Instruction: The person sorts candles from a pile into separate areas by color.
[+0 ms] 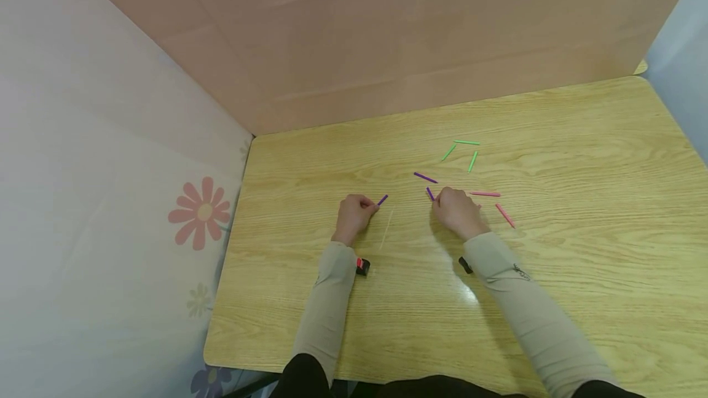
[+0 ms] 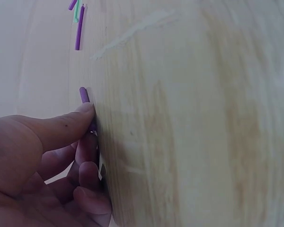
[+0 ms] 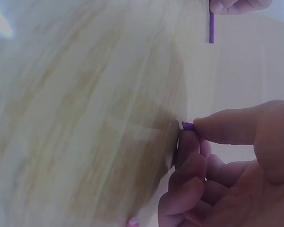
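My left hand (image 1: 353, 217) pinches a short thin purple stick (image 1: 383, 199) between thumb and fingers, low over the table. In the left wrist view, one end of this stick (image 2: 84, 94) pokes out past the thumb. Farther right, my right hand (image 1: 458, 210) pinches another purple stick (image 1: 429, 193); in the right wrist view only its end (image 3: 188, 126) shows at the thumb tip. Between and beyond the hands lies a third purple stick (image 1: 425, 177), slanted on the table and touched by neither hand.
Green sticks (image 1: 467, 142) lie at the back in an open three-sided shape. Pink sticks (image 1: 485, 193) lie right of my right hand, one partly hidden by it. A pale streak (image 1: 386, 229) marks the wooden table (image 1: 276, 300). A tan panel (image 1: 332, 35) stands behind.
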The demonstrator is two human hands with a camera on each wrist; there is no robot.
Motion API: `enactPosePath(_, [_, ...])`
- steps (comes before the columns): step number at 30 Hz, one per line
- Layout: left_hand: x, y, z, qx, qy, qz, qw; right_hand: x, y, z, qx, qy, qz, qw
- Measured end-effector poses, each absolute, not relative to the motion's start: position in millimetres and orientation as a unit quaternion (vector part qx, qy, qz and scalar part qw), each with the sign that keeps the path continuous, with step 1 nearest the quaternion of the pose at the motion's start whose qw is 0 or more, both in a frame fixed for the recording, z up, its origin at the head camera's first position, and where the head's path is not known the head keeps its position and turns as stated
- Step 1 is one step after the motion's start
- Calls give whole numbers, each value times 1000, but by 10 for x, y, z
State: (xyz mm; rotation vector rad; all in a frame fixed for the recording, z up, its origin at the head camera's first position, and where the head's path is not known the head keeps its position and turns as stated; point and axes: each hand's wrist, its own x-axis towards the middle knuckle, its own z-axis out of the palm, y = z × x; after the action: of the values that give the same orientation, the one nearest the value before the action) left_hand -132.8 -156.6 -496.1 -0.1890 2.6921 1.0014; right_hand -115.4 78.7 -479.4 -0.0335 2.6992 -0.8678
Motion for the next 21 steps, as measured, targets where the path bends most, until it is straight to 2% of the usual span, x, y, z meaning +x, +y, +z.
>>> enactPosePath(21, [-1320,-1560,-4969,-54,932,336,123,-1172,786,-4824,-7,942,-290,166])
